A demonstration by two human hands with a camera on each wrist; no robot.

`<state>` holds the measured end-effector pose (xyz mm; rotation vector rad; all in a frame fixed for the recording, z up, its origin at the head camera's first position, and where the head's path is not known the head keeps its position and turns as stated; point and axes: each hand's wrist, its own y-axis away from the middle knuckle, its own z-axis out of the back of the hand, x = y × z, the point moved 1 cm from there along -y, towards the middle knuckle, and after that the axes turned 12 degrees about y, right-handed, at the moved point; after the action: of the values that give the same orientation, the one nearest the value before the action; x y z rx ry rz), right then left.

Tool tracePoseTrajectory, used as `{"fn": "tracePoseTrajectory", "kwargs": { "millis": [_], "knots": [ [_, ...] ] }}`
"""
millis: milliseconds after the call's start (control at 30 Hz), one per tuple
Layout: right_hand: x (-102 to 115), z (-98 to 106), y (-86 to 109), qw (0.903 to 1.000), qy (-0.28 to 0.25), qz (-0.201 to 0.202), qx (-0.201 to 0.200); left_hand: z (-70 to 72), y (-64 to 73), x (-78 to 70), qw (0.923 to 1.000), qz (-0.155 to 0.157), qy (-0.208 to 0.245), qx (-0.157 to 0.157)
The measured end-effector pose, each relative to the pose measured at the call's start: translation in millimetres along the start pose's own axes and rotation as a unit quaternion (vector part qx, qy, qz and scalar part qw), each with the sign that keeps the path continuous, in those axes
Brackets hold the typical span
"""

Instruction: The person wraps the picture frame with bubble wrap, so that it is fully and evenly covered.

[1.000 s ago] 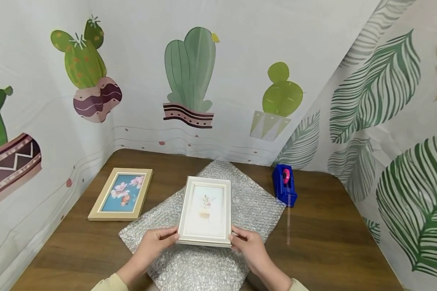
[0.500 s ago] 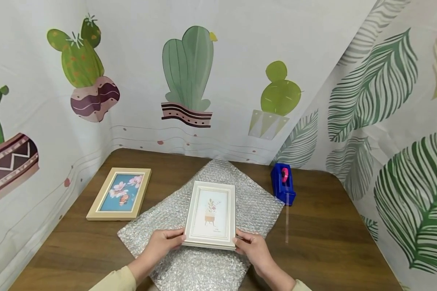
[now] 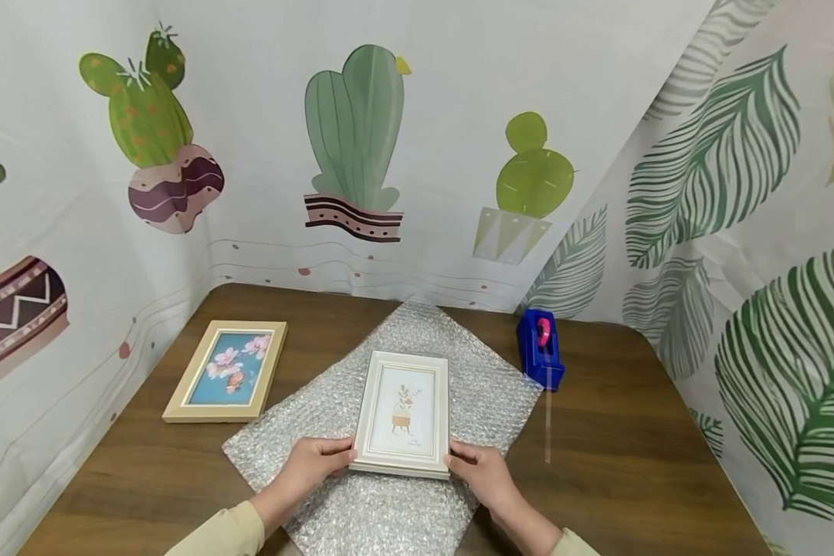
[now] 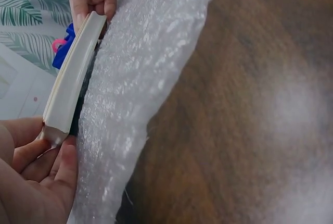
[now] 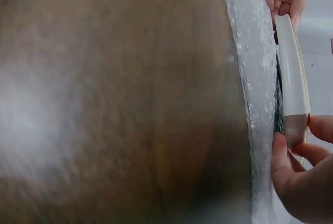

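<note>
A white picture frame (image 3: 401,413) with a potted-plant print lies face up over the sheet of bubble wrap (image 3: 361,510). My left hand (image 3: 313,467) pinches its near left corner between thumb and fingers. At the near right corner my right hand (image 3: 483,475) grips it the same way. Both wrist views show the frame's white near edge (image 4: 78,81) close above the bubble wrap, with a dark strip beneath it. Whether its far end touches the wrap is hard to tell.
To the left on the brown wooden table (image 3: 132,479) lies a beige picture frame (image 3: 225,371) with a pink-flower picture. A blue tape dispenser (image 3: 540,351) stands at the back right, a strip of clear tape (image 3: 547,425) hanging toward me. Printed curtains (image 3: 445,139) border the table.
Both hands have brought the white frame slightly right and toward me, lowering it nearer the bubble wrap. In the last half second it has barely shifted, its far end settling a little lower.
</note>
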<state>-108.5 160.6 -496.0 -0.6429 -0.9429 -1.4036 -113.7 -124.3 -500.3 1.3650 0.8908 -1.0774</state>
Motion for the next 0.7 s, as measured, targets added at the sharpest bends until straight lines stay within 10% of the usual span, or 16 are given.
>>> {"fn": "tracePoseTrajectory", "kwargs": {
  "millis": [500,700],
  "knots": [
    [-1.5,1.0,-6.3,0.9993,0.032,0.012,0.014,-0.3,1.9,-2.0,0.9960,-0.055,-0.068,-0.015],
    [1.2,2.7,-6.9,0.9976,0.066,0.017,0.014,0.5,-0.2,-10.0,0.9814,-0.108,-0.159,-0.008]
  ]
}}
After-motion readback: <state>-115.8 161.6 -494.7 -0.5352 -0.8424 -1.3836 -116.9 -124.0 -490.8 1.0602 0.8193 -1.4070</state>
